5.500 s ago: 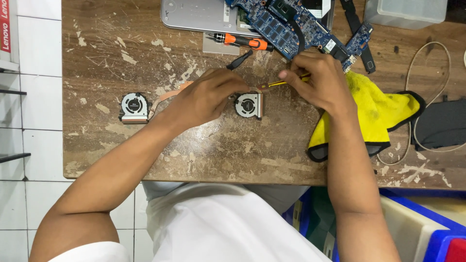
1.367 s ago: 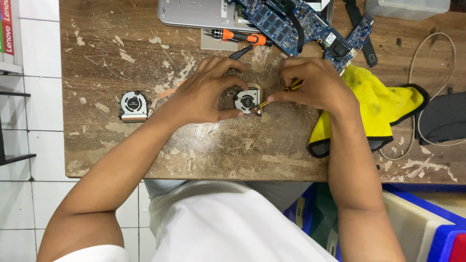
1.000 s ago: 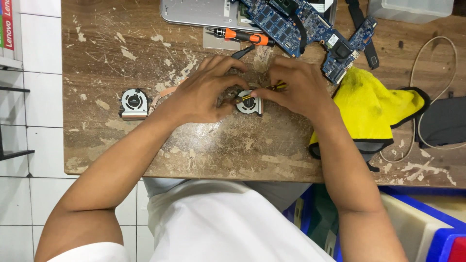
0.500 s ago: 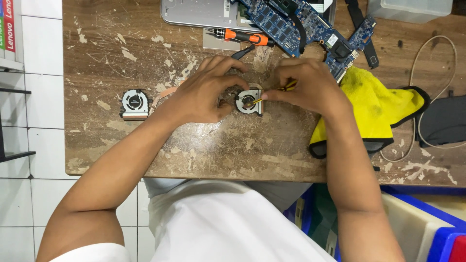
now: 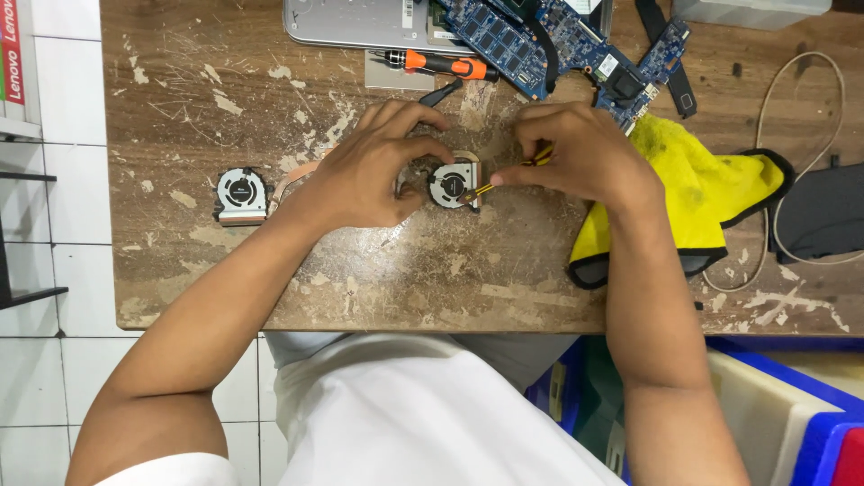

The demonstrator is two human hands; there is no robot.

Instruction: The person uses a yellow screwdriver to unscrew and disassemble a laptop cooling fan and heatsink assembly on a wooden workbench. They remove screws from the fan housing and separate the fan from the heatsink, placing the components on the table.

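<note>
Right hand (image 5: 576, 162) shifted slightly outward from fan; grip pinched on slim yellow-handled tool (image 5: 504, 177), axis slanting down-left, tip on small fan (image 5: 453, 184); left hand (image 5: 373, 171) closed around fan's left edge; worn tabletop (image 5: 360, 279); second fan (image 5: 241, 194) well left

Over the last few seconds the right hand (image 5: 576, 162) has drawn in from the right, bringing the small yellow-handled tool (image 5: 504, 178) down so that its tip now rests on the small cooling fan (image 5: 453, 184). The left hand (image 5: 373, 166) has shifted from covering the fan's left side to cupping it, fingers curled over its top edge and thumb below, leaving the fan's round face exposed.
</note>
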